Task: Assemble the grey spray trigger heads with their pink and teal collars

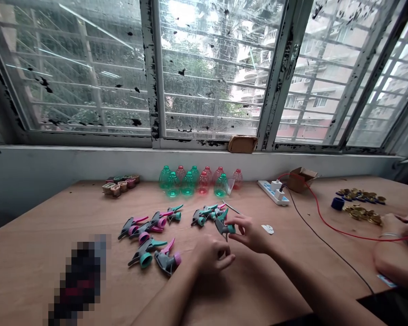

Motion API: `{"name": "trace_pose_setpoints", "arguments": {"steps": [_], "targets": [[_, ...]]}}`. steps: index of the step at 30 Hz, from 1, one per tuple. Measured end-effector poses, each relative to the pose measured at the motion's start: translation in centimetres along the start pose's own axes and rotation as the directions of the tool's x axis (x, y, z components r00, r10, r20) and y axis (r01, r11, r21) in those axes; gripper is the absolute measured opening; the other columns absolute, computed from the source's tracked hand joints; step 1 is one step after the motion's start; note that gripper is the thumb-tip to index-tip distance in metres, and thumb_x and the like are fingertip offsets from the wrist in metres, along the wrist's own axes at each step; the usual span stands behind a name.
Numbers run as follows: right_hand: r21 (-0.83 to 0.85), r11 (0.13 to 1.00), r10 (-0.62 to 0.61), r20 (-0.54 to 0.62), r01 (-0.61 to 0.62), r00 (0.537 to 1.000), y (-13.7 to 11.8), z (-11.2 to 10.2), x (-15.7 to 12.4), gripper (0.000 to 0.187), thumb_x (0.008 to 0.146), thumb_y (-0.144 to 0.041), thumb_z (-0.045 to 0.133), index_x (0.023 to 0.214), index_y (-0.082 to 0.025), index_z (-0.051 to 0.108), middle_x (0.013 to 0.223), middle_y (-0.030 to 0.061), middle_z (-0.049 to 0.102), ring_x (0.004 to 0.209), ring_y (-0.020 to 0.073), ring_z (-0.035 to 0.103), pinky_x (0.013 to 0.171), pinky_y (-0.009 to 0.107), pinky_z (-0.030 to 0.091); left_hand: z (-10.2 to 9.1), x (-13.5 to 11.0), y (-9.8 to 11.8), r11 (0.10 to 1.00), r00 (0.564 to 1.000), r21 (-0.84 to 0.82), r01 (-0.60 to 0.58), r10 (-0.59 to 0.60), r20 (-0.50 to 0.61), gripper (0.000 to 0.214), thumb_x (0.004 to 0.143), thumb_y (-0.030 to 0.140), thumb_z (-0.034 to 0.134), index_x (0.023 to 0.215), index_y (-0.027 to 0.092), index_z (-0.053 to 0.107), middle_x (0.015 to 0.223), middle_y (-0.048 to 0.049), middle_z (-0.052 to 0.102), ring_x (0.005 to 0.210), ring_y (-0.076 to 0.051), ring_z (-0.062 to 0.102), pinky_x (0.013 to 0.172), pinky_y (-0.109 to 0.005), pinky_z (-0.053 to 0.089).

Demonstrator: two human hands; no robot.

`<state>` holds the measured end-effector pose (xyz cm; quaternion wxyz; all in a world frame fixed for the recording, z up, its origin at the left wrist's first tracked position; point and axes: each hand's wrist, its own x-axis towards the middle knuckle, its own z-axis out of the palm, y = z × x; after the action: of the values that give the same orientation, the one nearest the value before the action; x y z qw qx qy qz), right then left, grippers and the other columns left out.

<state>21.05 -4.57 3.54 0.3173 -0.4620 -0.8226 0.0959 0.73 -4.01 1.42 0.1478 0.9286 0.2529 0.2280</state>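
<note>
The right hand point(249, 233) has its fingers point(236, 220) bent around a grey and teal spray top point(222, 227) of smooth plastic, holding it just above the table; the left hand point(212, 254) is close below it, with its fingers curled in; they hide their own insides, so I cannot tell if that hand holds anything; the wooden table point(54, 217) is flat and pale; more spray tops point(146, 246), grey with pink or teal, lie in a loose bunch to the left; a smaller bunch point(204, 216) sits just past the hands; shiny green and pink plastic bottles point(193, 181) stand in rows by the wall; a dark thing point(78, 280) near the front is too blurred to make out; a white power strip point(273, 192) has a red wire point(340, 228) running from it; another person's hand point(403, 226) is cut off at the right edge, near round gold lids point(360, 206).
</note>
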Motion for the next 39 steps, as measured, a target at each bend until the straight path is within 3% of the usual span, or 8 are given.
{"name": "trace_pose_setpoints", "arguments": {"steps": [4,8,17,22,27,30,33,39], "targets": [[-0.017,0.999,-0.028,0.044,0.029,0.999,0.5,0.3,-2.3,0.028,0.076,-0.028,0.067,0.104,-0.028,0.067,0.084,-0.0001,0.063,0.064,0.0124,0.052,0.061,0.023,0.041,0.0,0.2,-0.3,0.987,0.985,0.005,0.161,-0.161,-0.066,0.015,0.080,0.031,0.056,0.089,0.021,0.062,0.063,0.0023,0.062,0.057,-0.012,0.054,0.055,-0.022,0.034],[0.085,0.996,0.009,-0.003,-0.009,1.000,0.9,2.2,-3.3,0.033,0.070,-0.021,0.069,0.103,-0.026,0.065,0.083,-0.0019,0.066,0.061,0.0114,0.053,0.059,0.022,0.041,0.2,0.2,-0.5,0.961,0.961,-0.012,0.277,-0.276,0.030,0.040,0.073,0.028,0.061,0.112,0.025,0.054,0.069,0.0043,0.064,0.063,-0.013,0.057,0.053,-0.020,0.033],[0.228,0.973,0.052,-0.028,-0.044,0.998,0.1,3.4,-3.7,0.017,0.073,-0.017,0.065,0.088,-0.023,0.060,0.077,-0.0027,0.067,0.065,0.0131,0.060,0.060,0.023,0.044,-0.1,0.3,-0.3,0.970,0.983,-0.164,0.182,-0.172,0.070,0.040,0.071,0.018,0.055,0.111,0.023,0.055,0.068,0.0046,0.058,0.061,-0.011,0.052,0.055,-0.020,0.035],[0.248,0.965,0.106,-0.089,-0.081,0.990,-0.1,4.2,-3.8,0.015,0.077,-0.019,0.058,0.091,-0.023,0.063,0.091,0.0024,0.068,0.077,0.0160,0.063,0.058,0.023,0.047,0.2,0.6,-0.8,0.952,0.974,-0.210,0.224,-0.222,0.034,0.034,0.073,0.016,0.054,0.106,0.019,0.061,0.069,0.0029,0.057,0.062,-0.010,0.049,0.056,-0.019,0.036],[0.094,0.994,0.062,-0.058,-0.056,0.996,2.9,0.8,-3.3,0.028,0.075,-0.029,0.063,0.103,-0.024,0.066,0.095,0.0034,0.068,0.077,0.0161,0.062,0.062,0.024,0.048,0.4,0.6,-1.0,0.960,0.974,-0.165,0.228,-0.223,0.044,0.032,0.071,0.017,0.056,0.103,0.020,0.064,0.067,0.0031,0.058,0.059,-0.010,0.048,0.054,-0.019,0.034],[-0.013,0.947,0.316,-0.151,-0.321,0.937,7.1,-3.0,-3.1,0.028,0.079,-0.039,0.059,0.098,-0.021,0.068,0.085,0.0044,0.069,0.068,0.0161,0.062,0.061,0.026,0.047,0.2,0.6,-0.8,0.971,0.975,-0.098,0.220,-0.216,0.044,0.033,0.071,0.019,0.058,0.104,0.022,0.064,0.066,0.0035,0.058,0.059,-0.010,0.049,0.056,-0.020,0.033],[-0.133,0.843,0.487,-0.221,-0.521,0.845,11.5,-5.0,-3.8,0.026,0.072,-0.039,0.062,0.089,-0.020,0.071,0.085,0.0062,0.071,0.077,0.0204,0.064,0.066,0.028,0.045,-0.2,0.6,-0.5,0.974,0.974,-0.021,0.226,-0.226,-0.013,0.033,0.073,0.025,0.058,0.105,0.024,0.064,0.069,0.0022,0.061,0.063,-0.012,0.052,0.059,-0.022,0.034],[0.011,0.758,0.573,-0.489,-0.652,0.657,15.8,-2.9,-6.5,0.038,0.080,-0.046,0.048,0.095,-0.018,0.069,0.083,0.0070,0.070,0.069,0.0203,0.063,0.066,0.031,0.046,-0.3,0.6,-0.4,0.967,0.967,0.037,0.254,-0.253,-0.014,0.035,0.073,0.025,0.057,0.107,0.024,0.063,0.075,0.0003,0.065,0.068,-0.015,0.056,0.062,-0.023,0.036]]}}
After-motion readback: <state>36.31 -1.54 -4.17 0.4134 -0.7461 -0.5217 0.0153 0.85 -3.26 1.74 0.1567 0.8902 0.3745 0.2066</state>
